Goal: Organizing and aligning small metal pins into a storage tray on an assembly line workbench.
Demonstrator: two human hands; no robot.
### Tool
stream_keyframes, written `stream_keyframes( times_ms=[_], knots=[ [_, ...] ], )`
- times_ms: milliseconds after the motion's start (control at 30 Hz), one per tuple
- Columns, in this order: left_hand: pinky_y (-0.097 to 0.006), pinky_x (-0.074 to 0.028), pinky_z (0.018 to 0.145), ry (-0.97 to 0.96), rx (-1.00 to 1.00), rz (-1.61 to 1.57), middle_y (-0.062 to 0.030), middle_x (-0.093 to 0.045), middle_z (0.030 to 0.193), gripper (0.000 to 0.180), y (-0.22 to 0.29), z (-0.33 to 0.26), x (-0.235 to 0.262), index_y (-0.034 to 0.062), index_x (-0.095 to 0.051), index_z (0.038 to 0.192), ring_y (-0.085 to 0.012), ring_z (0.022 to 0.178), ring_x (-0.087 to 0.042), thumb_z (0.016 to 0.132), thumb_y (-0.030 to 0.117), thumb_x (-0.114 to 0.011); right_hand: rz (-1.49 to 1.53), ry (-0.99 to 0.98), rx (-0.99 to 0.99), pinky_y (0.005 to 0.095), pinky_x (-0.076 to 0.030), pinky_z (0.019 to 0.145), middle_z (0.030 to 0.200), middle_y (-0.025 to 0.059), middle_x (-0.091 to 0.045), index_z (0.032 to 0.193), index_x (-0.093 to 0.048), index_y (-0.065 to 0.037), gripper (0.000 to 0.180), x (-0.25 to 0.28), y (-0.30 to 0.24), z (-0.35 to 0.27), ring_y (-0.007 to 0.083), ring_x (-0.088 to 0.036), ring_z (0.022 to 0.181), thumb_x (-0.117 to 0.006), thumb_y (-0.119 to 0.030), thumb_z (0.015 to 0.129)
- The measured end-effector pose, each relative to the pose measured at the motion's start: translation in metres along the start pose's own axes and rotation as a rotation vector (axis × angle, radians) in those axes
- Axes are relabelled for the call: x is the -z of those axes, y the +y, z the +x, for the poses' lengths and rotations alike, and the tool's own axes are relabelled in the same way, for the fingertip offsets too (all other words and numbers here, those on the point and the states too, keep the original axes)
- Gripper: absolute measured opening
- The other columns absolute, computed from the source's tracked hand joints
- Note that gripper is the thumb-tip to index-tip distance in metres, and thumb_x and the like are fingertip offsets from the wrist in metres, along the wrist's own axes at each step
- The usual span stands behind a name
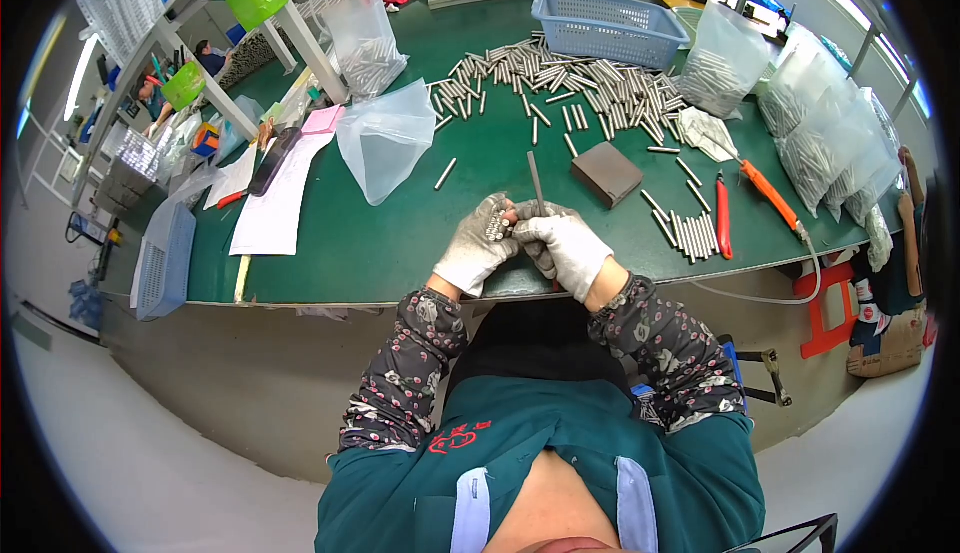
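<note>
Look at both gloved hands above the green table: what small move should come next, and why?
Probably the right hand should bring its thin dark rod to the next of the metal pins bunched in the left hand. The rod stands almost upright and the hands already meet, so only a slight tilt seems needed.

Blue basket [610, 25], dark block [607, 173], red pliers [723, 217], clear bags [385, 138].

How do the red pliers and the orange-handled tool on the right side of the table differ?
The red pliers are shorter and lie nearly straight up the picture; the orange-handled tool is longer, lies slanted, and has a pale hose at its end. Both rest untouched on the green table.
</note>
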State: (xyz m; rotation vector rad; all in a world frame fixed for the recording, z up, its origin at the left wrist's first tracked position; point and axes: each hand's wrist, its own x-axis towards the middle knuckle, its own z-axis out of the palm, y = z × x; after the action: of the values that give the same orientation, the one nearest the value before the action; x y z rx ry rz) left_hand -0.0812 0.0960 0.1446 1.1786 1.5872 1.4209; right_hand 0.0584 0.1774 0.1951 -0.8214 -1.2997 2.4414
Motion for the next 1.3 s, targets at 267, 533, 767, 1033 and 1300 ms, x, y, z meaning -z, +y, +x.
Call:
stream_keyframes(
  times_ms=[267, 533, 767, 1033, 1300],
  knots=[
    [-0.024, -0.045, 0.088, 0.017, -0.009, -0.036, -0.0066, -0.054, 0.111, 0.063, -0.007, 0.002, -0.001, -0.0004, -0.041, 0.126, -0.0140, 0.100, -0.054, 0.069, -0.003, -0.068, -0.077, 0.001, 0.031, 0.0167, -0.025, 0.036, 0.061, -0.0043, -0.048, 0.095, -0.060, -0.009, 0.015, 0.000, 0.001, -0.001, 0.0023, -0.036, 0.042, -0.061, -0.010, 0.081],
    [-0.023, -0.048, 0.082, 0.012, -0.019, -0.146, -0.0010, -0.054, 0.105, 0.062, -0.017, 0.005, 0.000, 0.0026, -0.043, 0.122, -0.0104, 0.095, -0.054, 0.069, -0.002, -0.075, -0.271, 0.026, 0.254, 0.0169, -0.029, 0.039, 0.065, -0.0034, -0.051, 0.098, -0.060, -0.006, 0.019, -0.004, 0.008, 0.001, 0.0021, -0.040, 0.049, -0.063, -0.015, 0.081],
    [-0.022, -0.049, 0.078, -0.080, 0.075, -0.191, -0.0020, -0.054, 0.097, 0.051, 0.006, 0.000, 0.001, 0.0050, -0.048, 0.110, -0.0088, 0.085, -0.053, 0.066, -0.011, -0.068, -0.402, 0.195, 0.304, 0.0207, -0.040, 0.057, 0.082, 0.0027, -0.059, 0.102, -0.059, -0.001, 0.028, 0.004, -0.013, -0.005, 0.0079, -0.050, 0.067, -0.061, -0.019, 0.081],
    [-0.022, -0.049, 0.076, -0.033, 0.009, -0.315, 0.0011, -0.055, 0.094, 0.062, 0.019, -0.005, 0.000, 0.0069, -0.048, 0.116, -0.0092, 0.085, -0.056, 0.061, -0.013, -0.068, -0.475, 0.108, 0.201, 0.0175, -0.031, 0.042, 0.066, -0.0029, -0.052, 0.102, -0.059, -0.006, 0.027, 0.001, -0.002, -0.002, 0.0023, -0.040, 0.048, -0.059, -0.027, 0.084],
    [-0.022, -0.050, 0.076, -0.039, -0.014, -0.270, -0.0017, -0.058, 0.099, 0.081, 0.014, -0.006, 0.003, 0.0106, -0.041, 0.131, -0.0104, 0.088, -0.058, 0.057, -0.016, -0.064, -0.440, 0.062, 0.176, 0.0185, -0.033, 0.043, 0.069, -0.0009, -0.055, 0.102, -0.058, -0.002, 0.025, -0.005, 0.003, 0.004, 0.0042, -0.043, 0.048, -0.060, -0.020, 0.084]
  ],
)
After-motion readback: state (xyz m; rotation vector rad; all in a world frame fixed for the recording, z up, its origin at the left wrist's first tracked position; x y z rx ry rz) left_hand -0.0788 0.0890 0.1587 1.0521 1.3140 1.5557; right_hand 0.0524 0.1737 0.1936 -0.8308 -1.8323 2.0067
